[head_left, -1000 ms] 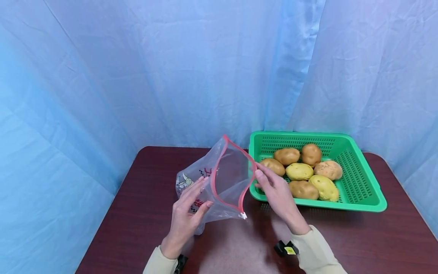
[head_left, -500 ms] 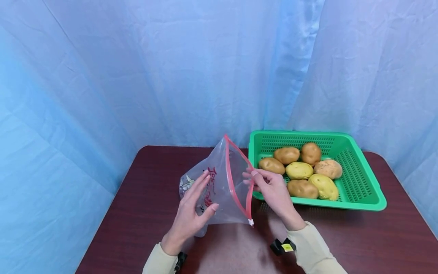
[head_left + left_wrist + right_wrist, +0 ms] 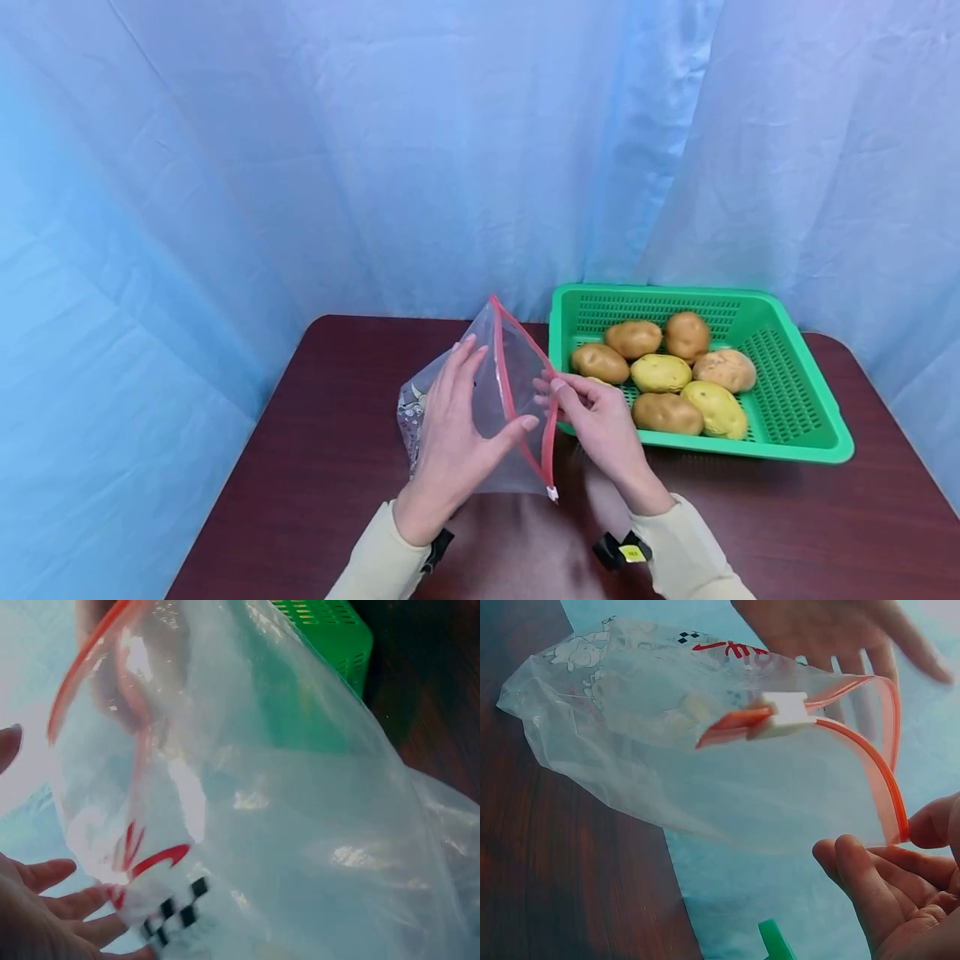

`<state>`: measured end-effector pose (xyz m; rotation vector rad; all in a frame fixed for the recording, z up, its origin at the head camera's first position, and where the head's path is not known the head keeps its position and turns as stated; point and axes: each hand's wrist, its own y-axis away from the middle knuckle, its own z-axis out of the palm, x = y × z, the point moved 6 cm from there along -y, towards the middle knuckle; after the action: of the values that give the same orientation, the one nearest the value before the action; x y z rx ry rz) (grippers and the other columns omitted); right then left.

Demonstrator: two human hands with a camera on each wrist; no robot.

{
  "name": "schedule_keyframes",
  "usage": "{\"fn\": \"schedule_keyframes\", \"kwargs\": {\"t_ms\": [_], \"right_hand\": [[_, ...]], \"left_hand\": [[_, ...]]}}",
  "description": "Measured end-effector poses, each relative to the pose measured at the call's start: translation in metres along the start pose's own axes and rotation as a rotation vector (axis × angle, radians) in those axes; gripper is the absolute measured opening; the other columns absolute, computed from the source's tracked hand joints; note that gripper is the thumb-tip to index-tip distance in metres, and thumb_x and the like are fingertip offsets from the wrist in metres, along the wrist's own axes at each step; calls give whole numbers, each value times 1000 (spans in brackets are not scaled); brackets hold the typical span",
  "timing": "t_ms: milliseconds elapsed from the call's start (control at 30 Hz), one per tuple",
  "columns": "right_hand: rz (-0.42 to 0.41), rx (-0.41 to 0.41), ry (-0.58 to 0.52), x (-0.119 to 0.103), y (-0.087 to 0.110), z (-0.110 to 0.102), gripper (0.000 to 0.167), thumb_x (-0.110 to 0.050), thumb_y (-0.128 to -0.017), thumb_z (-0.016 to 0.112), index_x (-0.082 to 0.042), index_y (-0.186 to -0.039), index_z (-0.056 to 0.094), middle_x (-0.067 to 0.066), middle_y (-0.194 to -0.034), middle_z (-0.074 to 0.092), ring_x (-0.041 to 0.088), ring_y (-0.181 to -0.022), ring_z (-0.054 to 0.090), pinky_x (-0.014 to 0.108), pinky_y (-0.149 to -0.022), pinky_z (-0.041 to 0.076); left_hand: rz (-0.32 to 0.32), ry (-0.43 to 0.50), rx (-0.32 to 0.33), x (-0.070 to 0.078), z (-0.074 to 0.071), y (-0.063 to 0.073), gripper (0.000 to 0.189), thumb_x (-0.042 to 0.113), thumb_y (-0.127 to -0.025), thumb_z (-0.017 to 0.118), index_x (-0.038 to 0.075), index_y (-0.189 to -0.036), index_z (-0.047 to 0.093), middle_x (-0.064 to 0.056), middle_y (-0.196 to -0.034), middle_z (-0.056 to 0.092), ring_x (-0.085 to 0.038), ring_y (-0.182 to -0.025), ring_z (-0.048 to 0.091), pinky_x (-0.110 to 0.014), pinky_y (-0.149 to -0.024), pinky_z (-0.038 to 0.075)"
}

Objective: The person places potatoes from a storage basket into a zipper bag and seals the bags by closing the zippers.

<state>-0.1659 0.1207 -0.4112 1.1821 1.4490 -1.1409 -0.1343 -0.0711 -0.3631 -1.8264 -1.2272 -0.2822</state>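
A clear plastic slider bag (image 3: 506, 477) with a red rim (image 3: 502, 358) and a printed front stands over the table, its mouth partly spread and facing right. My right hand (image 3: 606, 429) pinches the rim's right side between thumb and fingers, as the right wrist view also shows. My left hand (image 3: 456, 433) lies along the printed front with fingers extended and thumb spread toward the mouth; in the left wrist view its fingertips (image 3: 97, 930) are at the plastic. The white slider (image 3: 780, 714) sits at the rim's near end. No contents can be made out in the bag.
A green plastic basket (image 3: 813, 392) stands on the right of the dark wooden table (image 3: 300, 450). It holds several potatoes, brown ones (image 3: 667, 414) and yellow ones (image 3: 660, 373). Pale blue curtains (image 3: 450, 167) hang behind the table.
The bag's mouth has narrowed and its near corner has shifted slightly right. My left hand has moved right and up across the bag's front. My right hand keeps its pinch on the rim.
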Motion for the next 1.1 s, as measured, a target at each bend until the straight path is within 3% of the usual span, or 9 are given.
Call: {"fn": "schedule_keyframes", "kwargs": {"t_ms": [100,300,467,600,733,933,1100], "right_hand": [[9,1,3,2,2,0,37,-26,-107,59,0,-132,68,14,-120,74,23,-100,76,29,-86,60],[2,21,26,7,5,-4,32,-21,-107,60,0,-128,71,15,-116,75,22,-95,77,29,-81,61],[4,28,-11,12,6,-9,30,-18,-107,59,2,-126,71,18,-114,75,21,-93,77,29,-80,61],[0,31,-35,14,7,-12,30,-18,-107,59,3,-125,71,19,-115,75,22,-92,77,31,-80,61],[-4,53,-7,15,8,-14,28,-17,-106,59,2,-122,73,16,-112,76,20,-91,77,31,-78,62],[-24,88,65,15,10,-15,24,-15,-105,61,-2,-119,75,11,-106,78,17,-88,77,27,-76,61],[-34,80,138,16,11,-13,24,-16,-105,62,-3,-121,75,9,-107,78,15,-88,77,22,-76,60]], "left_hand": [[-7,-38,7,-2,4,-1,85,47,-83,83,6,-149,49,-8,-161,41,-32,-150,34,-65,-113,35],[-19,-75,46,-6,-5,1,77,34,-82,83,4,-146,52,-11,-156,46,-31,-142,45,-63,-107,43],[-34,-117,112,-10,-22,2,60,32,-80,82,4,-128,60,-10,-128,57,-25,-110,55,-45,-85,52],[-64,-95,98,-16,-32,3,38,27,-81,83,7,-107,64,-4,-97,58,-16,-83,54,-30,-65,49],[-115,-14,36,-20,-34,4,19,16,-83,83,9,-96,70,4,-82,62,-6,-66,57,-24,-58,52],[-237,154,-49,-32,-29,5,9,8,-88,77,10,-96,81,5,-76,72,-4,-61,64,-23,-54,53],[-448,489,-100,-48,-13,10,14,7,-93,75,2,-105,80,-8,-85,77,-13,-66,72,-24,-62,60]]}}
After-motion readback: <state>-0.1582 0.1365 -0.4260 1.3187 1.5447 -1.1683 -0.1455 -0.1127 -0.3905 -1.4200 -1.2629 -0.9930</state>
